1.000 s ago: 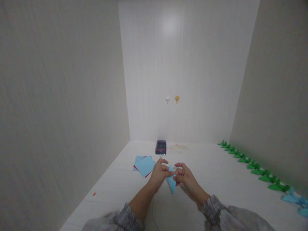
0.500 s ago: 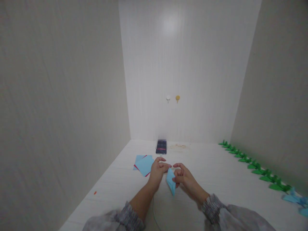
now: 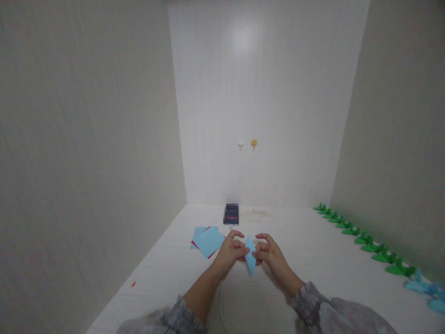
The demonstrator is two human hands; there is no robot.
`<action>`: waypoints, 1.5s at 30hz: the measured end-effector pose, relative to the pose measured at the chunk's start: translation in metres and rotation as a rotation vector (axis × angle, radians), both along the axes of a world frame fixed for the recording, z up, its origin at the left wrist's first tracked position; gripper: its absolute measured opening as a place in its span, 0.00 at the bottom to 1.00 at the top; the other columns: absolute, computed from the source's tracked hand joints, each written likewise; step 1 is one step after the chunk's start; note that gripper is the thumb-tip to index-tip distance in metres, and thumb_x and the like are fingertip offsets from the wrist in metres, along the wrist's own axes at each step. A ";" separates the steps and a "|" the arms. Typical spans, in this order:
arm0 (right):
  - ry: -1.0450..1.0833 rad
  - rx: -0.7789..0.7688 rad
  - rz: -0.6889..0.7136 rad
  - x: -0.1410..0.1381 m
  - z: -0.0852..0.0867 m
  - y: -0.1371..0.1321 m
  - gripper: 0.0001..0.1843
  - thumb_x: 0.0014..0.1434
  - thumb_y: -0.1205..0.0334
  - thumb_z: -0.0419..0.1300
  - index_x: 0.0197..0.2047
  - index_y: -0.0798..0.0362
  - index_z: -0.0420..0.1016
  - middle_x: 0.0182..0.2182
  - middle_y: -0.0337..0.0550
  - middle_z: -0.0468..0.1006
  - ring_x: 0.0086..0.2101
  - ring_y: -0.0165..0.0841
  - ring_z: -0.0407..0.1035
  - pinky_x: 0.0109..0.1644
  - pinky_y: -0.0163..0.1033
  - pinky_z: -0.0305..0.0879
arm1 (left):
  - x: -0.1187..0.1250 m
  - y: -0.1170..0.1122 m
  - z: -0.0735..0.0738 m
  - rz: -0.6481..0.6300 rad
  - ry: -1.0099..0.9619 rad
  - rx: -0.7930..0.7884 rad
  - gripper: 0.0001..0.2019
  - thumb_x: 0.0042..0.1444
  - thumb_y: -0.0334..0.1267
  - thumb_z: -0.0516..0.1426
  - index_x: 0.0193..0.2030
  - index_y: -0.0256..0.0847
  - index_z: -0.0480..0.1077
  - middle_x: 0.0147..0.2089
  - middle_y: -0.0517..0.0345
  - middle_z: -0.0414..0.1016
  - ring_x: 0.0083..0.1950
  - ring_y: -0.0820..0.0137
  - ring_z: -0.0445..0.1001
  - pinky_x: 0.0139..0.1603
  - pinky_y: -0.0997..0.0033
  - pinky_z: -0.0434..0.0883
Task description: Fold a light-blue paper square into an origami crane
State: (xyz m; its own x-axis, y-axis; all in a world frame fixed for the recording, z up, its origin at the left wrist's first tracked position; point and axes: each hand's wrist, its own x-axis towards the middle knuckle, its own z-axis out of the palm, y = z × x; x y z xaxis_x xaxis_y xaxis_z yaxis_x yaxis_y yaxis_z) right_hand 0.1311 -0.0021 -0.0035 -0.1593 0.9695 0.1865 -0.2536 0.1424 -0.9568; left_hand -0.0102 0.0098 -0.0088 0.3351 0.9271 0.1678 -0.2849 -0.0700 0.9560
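The left hand (image 3: 232, 250) and right hand (image 3: 271, 255) both pinch the folded blue paper (image 3: 251, 262) between them. If one side pulls harder, it may tear or crease wrongly.

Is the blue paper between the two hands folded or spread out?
Folded. The blue paper is a narrow, pointed diamond between left hand and right hand, unlike the broad sheets nearby.
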 end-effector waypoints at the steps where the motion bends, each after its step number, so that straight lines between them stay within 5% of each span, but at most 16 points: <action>1: 0.002 0.002 0.004 0.000 0.000 -0.001 0.23 0.34 0.68 0.60 0.33 0.51 0.53 0.11 0.23 0.60 0.12 0.23 0.57 0.17 0.29 0.56 | -0.001 0.000 0.000 0.006 -0.006 0.004 0.22 0.34 0.37 0.61 0.35 0.40 0.55 0.20 0.65 0.66 0.21 0.75 0.67 0.24 0.74 0.65; 10: -0.100 0.128 0.099 0.002 -0.001 0.000 0.18 0.40 0.62 0.60 0.35 0.52 0.60 0.17 0.31 0.66 0.18 0.24 0.61 0.22 0.30 0.56 | -0.001 0.004 0.002 0.096 -0.009 -0.002 0.11 0.33 0.34 0.60 0.23 0.34 0.62 0.19 0.63 0.66 0.20 0.78 0.65 0.24 0.78 0.63; 16: -0.239 0.128 0.009 0.008 0.004 0.001 0.10 0.41 0.59 0.59 0.26 0.56 0.66 0.19 0.35 0.68 0.21 0.26 0.61 0.26 0.32 0.58 | 0.000 -0.001 0.006 0.021 -0.039 -0.052 0.12 0.37 0.40 0.58 0.29 0.33 0.68 0.28 0.54 0.72 0.30 0.71 0.70 0.35 0.71 0.65; 22: -0.230 0.107 -0.028 0.007 0.000 0.002 0.11 0.43 0.55 0.57 0.23 0.55 0.63 0.13 0.32 0.64 0.16 0.24 0.59 0.21 0.30 0.55 | 0.003 0.002 -0.002 0.079 0.033 -0.041 0.15 0.28 0.34 0.63 0.26 0.33 0.66 0.20 0.61 0.69 0.21 0.77 0.66 0.26 0.76 0.63; 27: -0.169 0.113 0.018 0.005 -0.005 0.002 0.10 0.44 0.58 0.57 0.24 0.54 0.61 0.13 0.29 0.61 0.15 0.23 0.56 0.20 0.29 0.53 | 0.007 0.002 -0.004 0.014 -0.020 -0.030 0.16 0.32 0.35 0.61 0.30 0.37 0.61 0.18 0.65 0.66 0.19 0.76 0.66 0.23 0.75 0.64; 31: -0.238 0.150 0.034 0.003 -0.006 0.002 0.09 0.43 0.59 0.58 0.27 0.55 0.64 0.16 0.31 0.61 0.18 0.23 0.57 0.22 0.29 0.54 | 0.005 0.005 -0.002 0.119 -0.039 -0.047 0.13 0.33 0.33 0.60 0.26 0.37 0.60 0.15 0.68 0.62 0.17 0.78 0.63 0.22 0.77 0.63; 37: -0.323 0.168 0.038 -0.001 -0.010 -0.001 0.12 0.40 0.61 0.61 0.30 0.53 0.64 0.16 0.29 0.57 0.18 0.22 0.52 0.20 0.28 0.48 | 0.001 0.006 0.001 0.194 -0.003 -0.137 0.06 0.35 0.31 0.57 0.24 0.35 0.65 0.19 0.63 0.66 0.20 0.76 0.65 0.23 0.76 0.64; 45: -0.435 0.209 -0.027 0.002 -0.012 0.001 0.11 0.44 0.59 0.57 0.21 0.53 0.57 0.14 0.30 0.58 0.17 0.23 0.52 0.19 0.28 0.48 | 0.003 0.003 0.001 0.173 0.043 -0.137 0.07 0.34 0.31 0.57 0.25 0.34 0.69 0.20 0.59 0.69 0.22 0.74 0.67 0.27 0.72 0.65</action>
State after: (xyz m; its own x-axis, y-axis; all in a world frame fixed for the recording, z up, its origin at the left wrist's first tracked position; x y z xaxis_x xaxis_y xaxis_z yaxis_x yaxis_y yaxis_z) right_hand 0.1332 -0.0012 -0.0156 -0.2413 0.9232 0.2991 0.1699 0.3436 -0.9236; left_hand -0.0073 0.0127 -0.0074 0.1735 0.9845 0.0256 -0.2387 0.0168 0.9710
